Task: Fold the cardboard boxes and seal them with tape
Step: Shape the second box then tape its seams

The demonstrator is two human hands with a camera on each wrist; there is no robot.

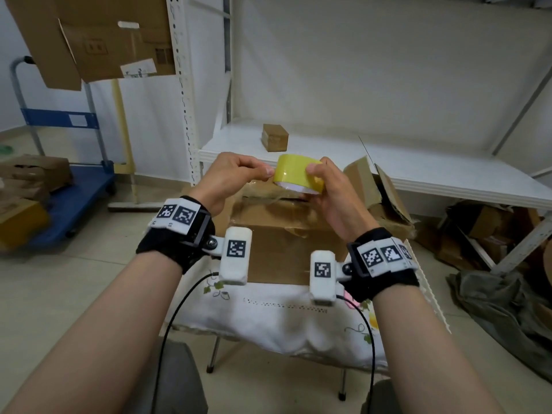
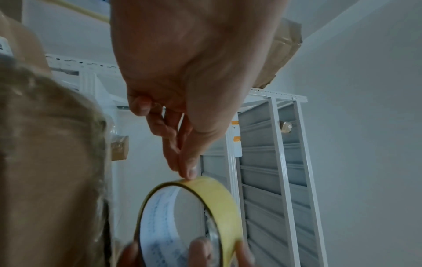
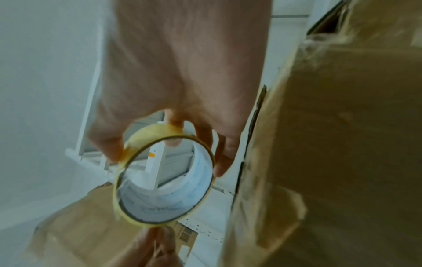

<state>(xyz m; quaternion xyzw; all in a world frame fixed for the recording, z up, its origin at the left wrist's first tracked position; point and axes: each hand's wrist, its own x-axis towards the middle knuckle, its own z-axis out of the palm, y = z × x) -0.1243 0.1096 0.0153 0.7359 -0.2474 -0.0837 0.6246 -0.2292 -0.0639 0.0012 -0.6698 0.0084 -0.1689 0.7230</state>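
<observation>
A yellow tape roll point(image 1: 295, 171) is held in the air above a brown cardboard box point(image 1: 277, 234), which has old clear tape on its closed top flaps. My right hand point(image 1: 321, 186) grips the roll, thumb on its outer face and fingers under the lower rim. My left hand point(image 1: 267, 172) pinches the roll's outer layer at its left edge with thumb and forefinger. In the left wrist view the thumb tip point(image 2: 191, 173) presses on the yellow band point(image 2: 223, 198). In the right wrist view the right hand point(image 3: 182, 72) curls round the roll point(image 3: 164, 180), with the box point(image 3: 342, 144) beside it.
The box sits on a small folding table under a white embroidered cloth point(image 1: 283, 321). Behind it a white shelf point(image 1: 448, 174) bears a small brown box point(image 1: 274, 137). Crumpled cartons point(image 1: 385, 198) lie to the right, a blue cart point(image 1: 68, 198) with boxes to the left.
</observation>
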